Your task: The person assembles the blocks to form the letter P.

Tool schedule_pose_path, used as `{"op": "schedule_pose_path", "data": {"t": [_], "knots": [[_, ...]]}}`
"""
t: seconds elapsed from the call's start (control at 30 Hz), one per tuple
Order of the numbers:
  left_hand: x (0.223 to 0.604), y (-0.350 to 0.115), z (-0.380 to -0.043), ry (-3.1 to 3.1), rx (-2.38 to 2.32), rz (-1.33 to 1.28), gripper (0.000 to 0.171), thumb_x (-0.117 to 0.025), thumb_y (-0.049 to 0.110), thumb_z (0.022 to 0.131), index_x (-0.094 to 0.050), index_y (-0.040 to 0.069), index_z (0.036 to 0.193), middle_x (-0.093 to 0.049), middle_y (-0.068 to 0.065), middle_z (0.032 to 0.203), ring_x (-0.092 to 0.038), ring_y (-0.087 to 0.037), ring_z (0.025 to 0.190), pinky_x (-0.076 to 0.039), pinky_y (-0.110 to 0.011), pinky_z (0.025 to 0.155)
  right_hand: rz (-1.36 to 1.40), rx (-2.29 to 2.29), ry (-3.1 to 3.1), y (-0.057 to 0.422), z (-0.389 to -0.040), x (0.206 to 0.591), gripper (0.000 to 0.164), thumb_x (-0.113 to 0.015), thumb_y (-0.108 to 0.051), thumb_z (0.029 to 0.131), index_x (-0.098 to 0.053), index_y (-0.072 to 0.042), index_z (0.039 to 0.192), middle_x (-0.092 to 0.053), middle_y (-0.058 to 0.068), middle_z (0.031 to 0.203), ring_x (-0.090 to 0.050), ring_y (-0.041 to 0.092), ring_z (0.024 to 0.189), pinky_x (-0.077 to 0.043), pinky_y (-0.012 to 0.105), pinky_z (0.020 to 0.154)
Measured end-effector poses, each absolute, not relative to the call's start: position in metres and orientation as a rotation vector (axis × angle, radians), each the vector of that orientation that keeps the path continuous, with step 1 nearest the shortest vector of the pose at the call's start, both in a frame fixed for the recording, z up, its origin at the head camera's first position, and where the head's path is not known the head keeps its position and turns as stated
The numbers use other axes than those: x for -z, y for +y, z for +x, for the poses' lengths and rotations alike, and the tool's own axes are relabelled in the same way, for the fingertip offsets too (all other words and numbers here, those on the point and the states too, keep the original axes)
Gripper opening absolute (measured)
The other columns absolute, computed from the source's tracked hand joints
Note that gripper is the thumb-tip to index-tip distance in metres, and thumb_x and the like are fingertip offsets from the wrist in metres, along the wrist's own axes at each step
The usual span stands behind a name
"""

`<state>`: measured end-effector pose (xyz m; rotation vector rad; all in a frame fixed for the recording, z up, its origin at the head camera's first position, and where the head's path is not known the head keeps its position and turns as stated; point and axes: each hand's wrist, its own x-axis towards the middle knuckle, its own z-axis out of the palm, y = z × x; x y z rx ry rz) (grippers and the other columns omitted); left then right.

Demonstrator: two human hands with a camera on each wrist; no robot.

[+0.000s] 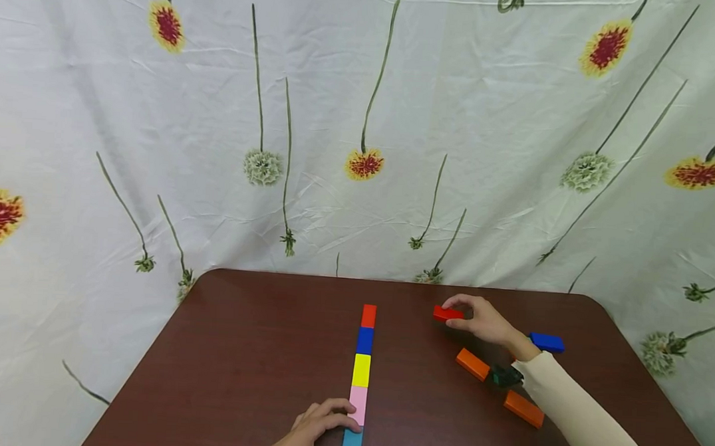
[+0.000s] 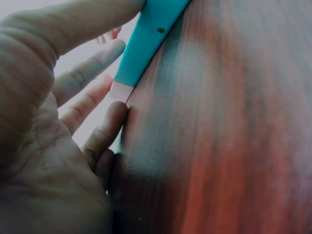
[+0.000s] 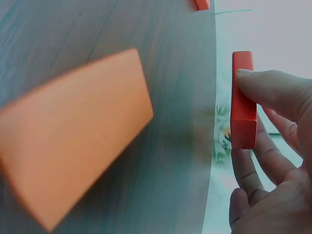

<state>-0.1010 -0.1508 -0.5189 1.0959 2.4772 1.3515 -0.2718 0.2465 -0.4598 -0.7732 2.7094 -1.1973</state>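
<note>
A straight row of blocks runs down the table's middle: red (image 1: pixel 369 316), blue (image 1: pixel 365 340), yellow (image 1: pixel 361 370), pink (image 1: pixel 357 405) and teal (image 1: pixel 352 445). My left hand (image 1: pixel 317 426) comes from the left, its fairly straight fingertips touching the row around the pink and teal blocks. The left wrist view shows the teal block (image 2: pixel 146 44) close beside the thumb. On the right, my right hand (image 1: pixel 487 322) pinches another red block (image 3: pixel 243 100) between thumb and fingers, near the far edge of the table.
Orange blocks (image 1: pixel 472 364) (image 1: pixel 524 408) lie to the right, one partly beneath the right forearm's line. Beside the wrist are a blue block (image 1: pixel 547 342) and a dark green thing (image 1: pixel 506 376), partly hidden. A flowered cloth (image 1: pixel 326 115) hangs behind the brown table (image 1: pixel 256 351).
</note>
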Motion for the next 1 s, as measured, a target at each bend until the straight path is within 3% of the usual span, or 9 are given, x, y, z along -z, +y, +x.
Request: {"op": "schedule_pose_path", "data": {"t": [0.47,0.8,1.0], "knots": [[0.517,-0.15,-0.1,2.462,-1.362,1.11,0.051,-0.086,0.035,0.076,-0.064,0.031,0.122,-0.053,0.001,0.135,-0.038,-0.003,0.107,-0.031,-0.037,0.077,-0.763,1.226,2.698,0.215,-0.28,0.468,0.028,-0.075,-0.018,0.091,-0.067,-0.009,0.116,-0.067,0.012,0.12,-0.06,0.026,0.104,-0.049,0.037,0.085],[0.517,-0.15,-0.1,2.45,-1.368,1.104,0.05,-0.084,0.034,0.077,-0.064,0.031,0.122,-0.052,0.002,0.136,-0.038,-0.003,0.107,-0.032,-0.038,0.077,-0.695,1.252,2.661,0.191,-0.29,0.477,0.028,-0.076,-0.018,0.09,-0.068,-0.011,0.115,-0.067,0.01,0.12,-0.06,0.027,0.106,-0.049,0.039,0.087],[0.519,-0.151,-0.101,2.441,-1.362,1.07,0.051,-0.085,0.036,0.076,-0.064,0.032,0.122,-0.052,0.003,0.137,-0.038,-0.002,0.107,-0.032,-0.038,0.078,-0.67,1.255,2.655,0.176,-0.295,0.48,0.026,-0.075,-0.017,0.09,-0.068,-0.01,0.115,-0.067,0.01,0.121,-0.059,0.029,0.111,-0.048,0.045,0.094]]}}
